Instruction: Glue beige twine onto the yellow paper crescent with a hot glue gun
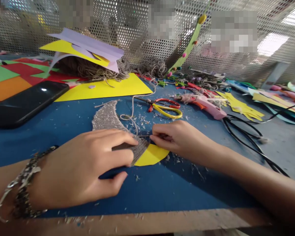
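A yellow crescent-shaped card [151,156] lies on the blue sheet [64,124], most of it wrapped in grey twine [108,116]. My left hand [88,165] presses flat on the wrapped middle of the crescent and holds it down; a bead bracelet circles its wrist. My right hand [179,137] pinches the loose twine strand at the edge of the wrapped part, right where the bare yellow tip begins. From there the strand runs up towards a twine heap at the back.
A black phone [24,103] lies at left. Red-and-yellow scissors [166,107] and a pink glue gun [204,104] with a black cable [245,137] sit behind my right hand. Coloured paper sheets, twine heaps [98,70] and a perforated metal screen stand at the back. Twine scraps litter the sheet.
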Motion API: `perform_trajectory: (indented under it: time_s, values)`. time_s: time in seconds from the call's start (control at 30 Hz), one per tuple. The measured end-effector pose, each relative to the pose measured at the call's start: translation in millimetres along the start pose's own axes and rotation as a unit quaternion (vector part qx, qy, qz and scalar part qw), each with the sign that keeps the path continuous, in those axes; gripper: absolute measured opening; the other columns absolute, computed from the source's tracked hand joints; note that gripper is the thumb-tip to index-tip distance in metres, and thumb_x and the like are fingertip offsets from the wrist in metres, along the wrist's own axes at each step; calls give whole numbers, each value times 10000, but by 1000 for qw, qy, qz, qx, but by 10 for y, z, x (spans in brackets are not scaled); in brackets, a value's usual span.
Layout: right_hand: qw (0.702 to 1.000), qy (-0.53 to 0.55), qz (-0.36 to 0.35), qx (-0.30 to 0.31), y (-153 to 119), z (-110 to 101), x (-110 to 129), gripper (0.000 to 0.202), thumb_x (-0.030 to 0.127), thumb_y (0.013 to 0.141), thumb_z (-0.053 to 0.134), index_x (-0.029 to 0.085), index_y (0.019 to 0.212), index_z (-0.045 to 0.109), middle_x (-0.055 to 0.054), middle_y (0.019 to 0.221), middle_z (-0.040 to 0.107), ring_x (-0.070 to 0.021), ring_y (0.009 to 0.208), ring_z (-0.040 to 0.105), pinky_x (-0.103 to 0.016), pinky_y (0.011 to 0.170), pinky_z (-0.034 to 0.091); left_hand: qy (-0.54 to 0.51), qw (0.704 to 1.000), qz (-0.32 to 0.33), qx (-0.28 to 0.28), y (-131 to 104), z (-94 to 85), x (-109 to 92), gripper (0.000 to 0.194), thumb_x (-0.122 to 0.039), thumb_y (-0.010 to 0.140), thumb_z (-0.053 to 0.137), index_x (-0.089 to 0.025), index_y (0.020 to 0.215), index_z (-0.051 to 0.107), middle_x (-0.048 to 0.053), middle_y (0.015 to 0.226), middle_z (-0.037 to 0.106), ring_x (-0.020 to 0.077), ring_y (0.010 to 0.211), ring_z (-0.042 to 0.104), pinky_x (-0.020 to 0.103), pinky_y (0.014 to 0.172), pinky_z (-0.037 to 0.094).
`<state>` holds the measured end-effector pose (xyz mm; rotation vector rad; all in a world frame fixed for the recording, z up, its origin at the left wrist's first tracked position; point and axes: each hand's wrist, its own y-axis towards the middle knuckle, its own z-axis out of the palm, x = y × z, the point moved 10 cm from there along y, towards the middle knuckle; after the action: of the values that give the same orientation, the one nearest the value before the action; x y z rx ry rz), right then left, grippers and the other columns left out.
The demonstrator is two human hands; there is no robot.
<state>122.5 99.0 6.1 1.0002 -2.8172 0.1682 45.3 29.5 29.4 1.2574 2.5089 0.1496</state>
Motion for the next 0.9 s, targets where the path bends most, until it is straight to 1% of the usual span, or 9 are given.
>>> perform_trajectory:
  time_s: [0.07, 0.13, 0.2, 0.27, 0.33, 0.43, 0.63, 0.77, 0.9]
  values:
    - [1000, -2, -2, -4, 1, -5, 3, 242, 304, 812, 400, 175, 613, 449, 32, 515, 403, -64, 466, 306, -229, 483, 183, -14, 999, -52, -4, 52, 1, 48, 20, -194, 701, 504, -205, 717, 498, 19, 1027, 545, 206, 922, 512, 347, 757, 444]
    - [1000, -4, -3, -8, 2, -11, 8, 229, 291, 805, 402, 176, 612, 447, 34, 512, 402, -63, 467, 305, -228, 484, 177, -17, 996, -91, -7, 96, 15, 86, 56, -213, 672, 522, -194, 688, 471, 22, 946, 536, 205, 852, 499, 354, 705, 427]
    - [1000, -7, 0, -10, 1, -15, 7, 216, 277, 799, 405, 177, 612, 442, 36, 511, 400, -63, 471, 305, -226, 486, 175, -20, 993, -113, -12, 131, 30, 108, 65, -211, 665, 516, -188, 662, 455, 14, 881, 512, 185, 792, 479, 343, 676, 402]
    - [1000, -11, 3, -10, -2, -20, 10, 212, 273, 797, 408, 176, 612, 441, 36, 512, 396, -64, 475, 304, -225, 486, 174, -23, 992, -124, -22, 158, 35, 119, 54, -191, 659, 502, -184, 649, 449, 6, 848, 488, 172, 776, 459, 333, 676, 381]
    - [1000, -14, 5, -10, -6, -29, 14, 212, 274, 800, 408, 174, 618, 452, 33, 516, 398, -64, 476, 305, -225, 484, 172, -23, 991, -129, -30, 175, 39, 119, 42, -164, 643, 482, -183, 652, 446, 5, 854, 478, 174, 806, 447, 334, 698, 366]
    - [1000, -12, 6, -8, -11, -36, 21, 196, 266, 800, 408, 172, 644, 481, 25, 542, 428, -64, 484, 323, -224, 483, 174, -18, 990, -136, -29, 193, 51, 108, 76, -137, 618, 450, -185, 674, 436, 6, 865, 475, 184, 842, 430, 341, 720, 348]
    - [1000, -17, 11, -1, -15, -25, 12, 192, 276, 806, 409, 178, 667, 496, 21, 554, 443, -68, 491, 338, -220, 482, 178, 0, 989, -149, -9, 218, 53, 86, 139, -116, 586, 410, -189, 694, 363, -2, 792, 436, 179, 782, 396, 312, 647, 320]
    - [1000, -21, 6, -7, -13, -29, 21, 189, 279, 805, 412, 177, 677, 504, 17, 569, 453, -70, 499, 345, -220, 482, 179, 22, 990, -139, -16, 212, 29, 58, 164, -101, 594, 398, -194, 693, 306, -6, 758, 404, 173, 756, 378, 298, 625, 305]
    - [1000, -27, 4, -8, -17, -27, 30, 193, 280, 808, 404, 176, 668, 487, 17, 565, 442, -71, 497, 338, -222, 480, 178, 32, 992, -119, -11, 192, 51, 13, 165, -80, 623, 382, -196, 692, 288, -4, 748, 400, 169, 749, 370, 302, 640, 314]
